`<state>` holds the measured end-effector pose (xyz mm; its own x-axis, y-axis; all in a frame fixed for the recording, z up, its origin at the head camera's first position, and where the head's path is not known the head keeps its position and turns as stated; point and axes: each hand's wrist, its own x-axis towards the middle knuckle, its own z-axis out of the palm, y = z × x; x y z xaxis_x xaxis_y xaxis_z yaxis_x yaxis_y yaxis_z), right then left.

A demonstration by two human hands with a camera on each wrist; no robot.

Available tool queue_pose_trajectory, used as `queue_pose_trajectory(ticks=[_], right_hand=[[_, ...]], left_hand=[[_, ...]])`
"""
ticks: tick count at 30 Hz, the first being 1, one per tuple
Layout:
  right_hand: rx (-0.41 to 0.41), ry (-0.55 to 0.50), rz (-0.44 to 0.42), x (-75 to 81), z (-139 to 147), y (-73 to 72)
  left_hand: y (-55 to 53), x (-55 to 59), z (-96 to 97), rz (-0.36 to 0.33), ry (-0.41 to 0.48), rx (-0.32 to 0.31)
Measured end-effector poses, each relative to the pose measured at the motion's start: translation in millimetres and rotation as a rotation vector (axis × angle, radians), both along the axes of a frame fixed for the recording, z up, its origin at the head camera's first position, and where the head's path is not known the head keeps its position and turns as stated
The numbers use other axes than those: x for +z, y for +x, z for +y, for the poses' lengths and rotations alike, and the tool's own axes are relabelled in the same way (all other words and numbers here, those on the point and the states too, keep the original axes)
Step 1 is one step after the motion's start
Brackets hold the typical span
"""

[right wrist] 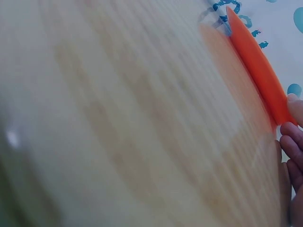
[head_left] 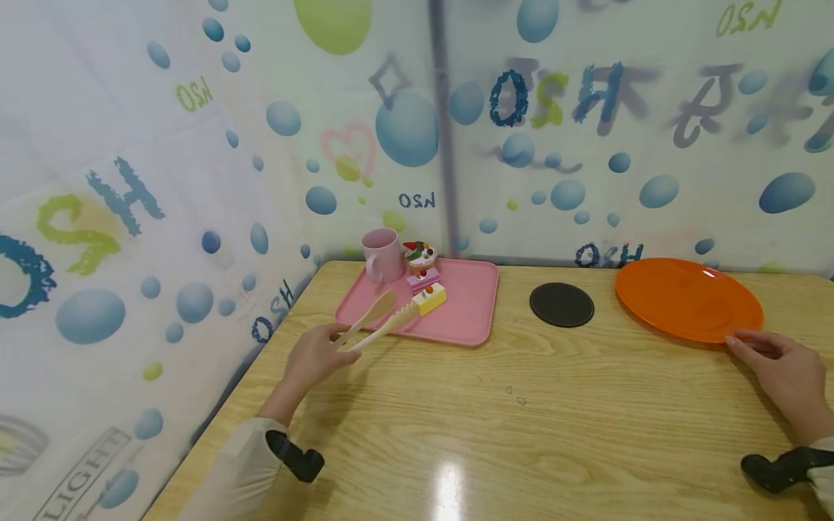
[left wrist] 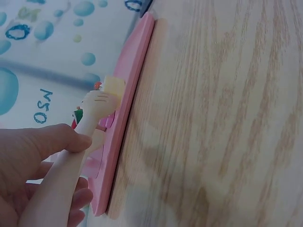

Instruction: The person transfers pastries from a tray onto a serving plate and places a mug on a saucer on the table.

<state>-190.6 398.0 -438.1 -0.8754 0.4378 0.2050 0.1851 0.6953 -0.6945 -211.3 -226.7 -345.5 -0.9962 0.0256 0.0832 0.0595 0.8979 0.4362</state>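
Note:
My left hand (head_left: 316, 356) holds a pair of pale beige tongs (head_left: 389, 325) at the near left side of the pink tray (head_left: 472, 304). The two arms of the tongs stand apart, their tips over the tray's front edge. In the left wrist view, one notched tip overlaps a toy yellow cake slice (left wrist: 114, 85). Beside that slice on the tray are a purple cake slice (head_left: 425, 280) and a fruit-topped tart (head_left: 420, 255). Over at the right, my right hand (head_left: 791, 373) pinches the near right rim of an orange plate (head_left: 684, 297) between thumb and fingers.
A pink mug (head_left: 384, 253) stands upright at the tray's back left. Between tray and plate lies a round black disc (head_left: 562, 305) on the wooden table (head_left: 521, 434). A patterned curtain (head_left: 554, 159) borders the table at the back and left.

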Motion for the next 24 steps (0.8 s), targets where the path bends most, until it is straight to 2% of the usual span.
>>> queue_pose_trajectory(ticks=[12,24], right_hand=[[-0.01,-0.008,-0.015,-2.2,1,-0.2],[-0.002,0.004,-0.005,-2.7,2,-0.5]], left_hand=[[1.6,10.8,0.3,-0.023,0.009,-0.034],[-3.7,12.2,1.5,-0.019,0.029,-0.087]])
